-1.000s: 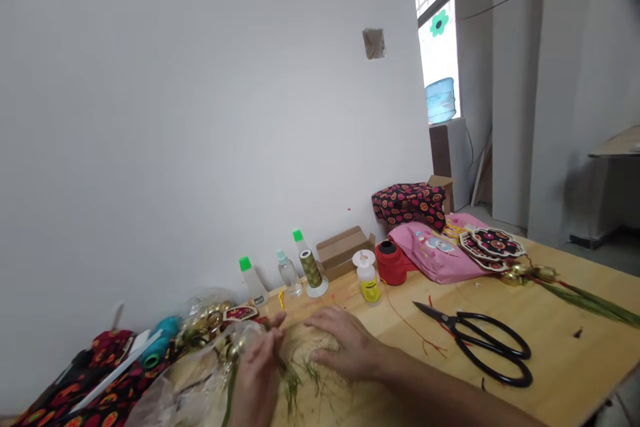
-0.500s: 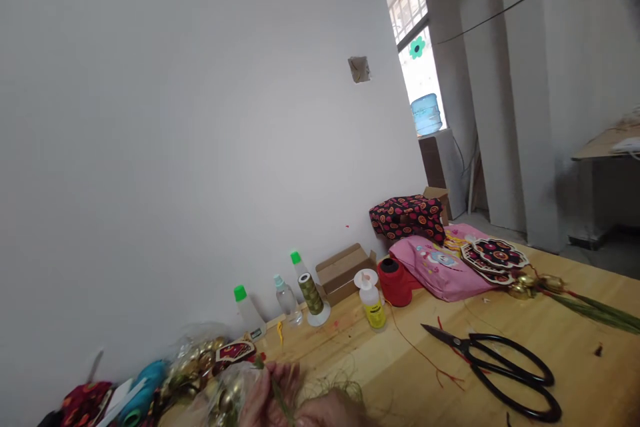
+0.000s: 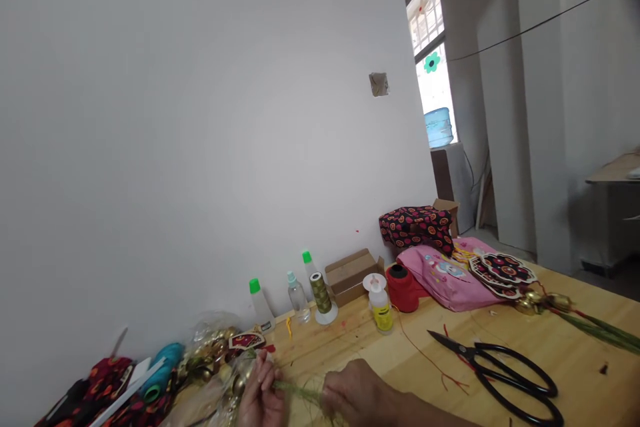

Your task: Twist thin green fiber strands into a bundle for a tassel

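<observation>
Low in the picture, a bundle of green threads (image 3: 300,392) is stretched between my two hands. My left hand (image 3: 263,392) pinches its left end, where a small green tip shows above the fingers. My right hand (image 3: 357,392) is closed like a fist around the other end, and loose strands hang below it. Close by on the left, gold bells (image 3: 239,383) lie in clear plastic bags beside my left hand. Black-handled scissors (image 3: 500,373) rest with blades apart on the wooden table (image 3: 415,390), right of my right hand.
Along the wall stand a green-capped bottle (image 3: 261,305), a spray bottle (image 3: 299,300), an olive thread spool (image 3: 323,297), a cardboard box (image 3: 353,277), a glue bottle (image 3: 381,310) and a red thread cone (image 3: 401,288). A pink cloth (image 3: 440,277) and tasselled ornaments (image 3: 505,270) lie at right.
My right hand has drawn away to the right along the green threads, which now stretch between both hands. The view has shifted, showing more of the hands and table.
</observation>
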`<state>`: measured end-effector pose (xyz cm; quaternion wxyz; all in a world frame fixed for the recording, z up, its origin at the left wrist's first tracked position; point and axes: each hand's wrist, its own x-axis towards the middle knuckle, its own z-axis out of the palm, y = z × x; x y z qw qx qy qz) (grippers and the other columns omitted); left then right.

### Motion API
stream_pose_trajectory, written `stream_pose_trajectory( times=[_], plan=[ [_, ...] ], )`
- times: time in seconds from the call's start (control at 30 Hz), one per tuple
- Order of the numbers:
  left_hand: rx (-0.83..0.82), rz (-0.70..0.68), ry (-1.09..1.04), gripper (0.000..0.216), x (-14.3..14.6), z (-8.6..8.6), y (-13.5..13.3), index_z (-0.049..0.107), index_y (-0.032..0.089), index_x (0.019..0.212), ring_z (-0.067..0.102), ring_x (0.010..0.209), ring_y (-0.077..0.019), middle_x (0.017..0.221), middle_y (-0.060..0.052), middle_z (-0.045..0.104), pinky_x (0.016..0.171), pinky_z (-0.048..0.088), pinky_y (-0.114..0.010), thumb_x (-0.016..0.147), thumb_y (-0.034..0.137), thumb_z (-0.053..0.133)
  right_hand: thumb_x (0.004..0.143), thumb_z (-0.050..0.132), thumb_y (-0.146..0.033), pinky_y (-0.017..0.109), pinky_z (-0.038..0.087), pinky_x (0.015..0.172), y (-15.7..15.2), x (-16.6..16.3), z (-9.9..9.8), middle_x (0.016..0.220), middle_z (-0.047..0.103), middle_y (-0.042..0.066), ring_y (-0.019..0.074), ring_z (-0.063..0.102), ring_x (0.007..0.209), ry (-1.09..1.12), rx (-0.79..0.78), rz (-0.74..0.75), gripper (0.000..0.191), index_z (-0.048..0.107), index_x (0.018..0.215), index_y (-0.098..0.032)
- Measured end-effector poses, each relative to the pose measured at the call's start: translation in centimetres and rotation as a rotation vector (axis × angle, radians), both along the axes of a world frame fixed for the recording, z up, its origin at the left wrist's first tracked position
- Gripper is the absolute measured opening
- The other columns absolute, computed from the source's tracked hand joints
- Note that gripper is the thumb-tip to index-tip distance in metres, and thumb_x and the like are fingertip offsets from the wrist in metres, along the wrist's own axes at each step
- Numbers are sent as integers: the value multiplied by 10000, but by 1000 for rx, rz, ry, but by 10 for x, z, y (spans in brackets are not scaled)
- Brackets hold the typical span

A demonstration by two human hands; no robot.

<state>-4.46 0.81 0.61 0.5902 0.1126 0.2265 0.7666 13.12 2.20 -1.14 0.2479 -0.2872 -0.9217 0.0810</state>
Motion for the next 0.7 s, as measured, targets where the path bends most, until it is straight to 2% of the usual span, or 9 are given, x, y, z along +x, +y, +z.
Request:
stream_pose_trajectory(
  times=[0.2, 0.43, 0.5, 0.6, 0.7],
  plan=[
    [148, -33, -71, 331, -17, 5, -4, 506, 163, 780, 455, 368, 0, 485, 66, 446, 368, 371, -36, 750, -95, 300, 841, 315, -238, 195, 326, 500, 7, 12, 3, 571, 594, -2, 121, 529, 514, 70, -3, -92, 298, 581, 723, -175],
    [230, -88, -144, 368, -32, 10, -7, 472, 180, 811, 423, 297, -14, 439, 71, 462, 285, 304, -52, 791, -87, 218, 884, 215, -206, 227, 348, 574, 30, 27, 0, 657, 579, 40, 129, 512, 611, 172, -25, -243, 360, 553, 784, -130],
    [239, -102, -151, 364, -31, 11, -8, 474, 175, 816, 420, 296, -18, 439, 67, 464, 282, 302, -61, 802, -74, 208, 871, 279, -211, 242, 355, 627, 31, 26, 0, 727, 594, 56, 140, 518, 696, 181, -14, -224, 300, 561, 815, -125],
    [230, -137, -154, 338, -23, 10, -9, 480, 155, 813, 409, 299, -12, 461, 58, 462, 278, 299, -61, 820, -44, 206, 801, 457, -270, 240, 347, 718, 27, 22, -3, 834, 615, 36, 135, 515, 802, 148, -3, -87, 180, 588, 851, -159],
    [203, -169, -156, 303, -14, 8, -11, 490, 128, 812, 409, 313, -3, 490, 50, 453, 276, 296, -55, 849, 16, 211, 785, 474, -314, 227, 348, 691, 21, 19, -9, 696, 616, 5, 117, 520, 703, 100, -14, 27, 236, 609, 660, -166]
  ],
)
